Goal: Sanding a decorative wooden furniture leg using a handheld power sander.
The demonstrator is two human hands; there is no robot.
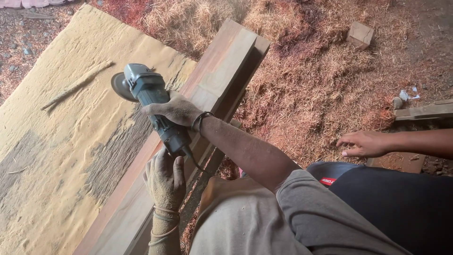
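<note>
I see a broad sawdust-coated board (56,156), tan and gritty, lying left of a long smooth timber beam (207,89) that runs from lower left to upper right. Above the beam's left edge sits the blue-green angle grinder (150,101): its long axis runs lower right to upper left, its dark round disc (119,86) leading over the board. My right hand (175,111) clenches the body from above; my left hand (165,179), dusty, wraps the rear handle. Another person's hand (363,144) rests open on reddish shavings (321,94).

Smooth wooden beam (222,75), matt plastic grinder (153,101)
</note>
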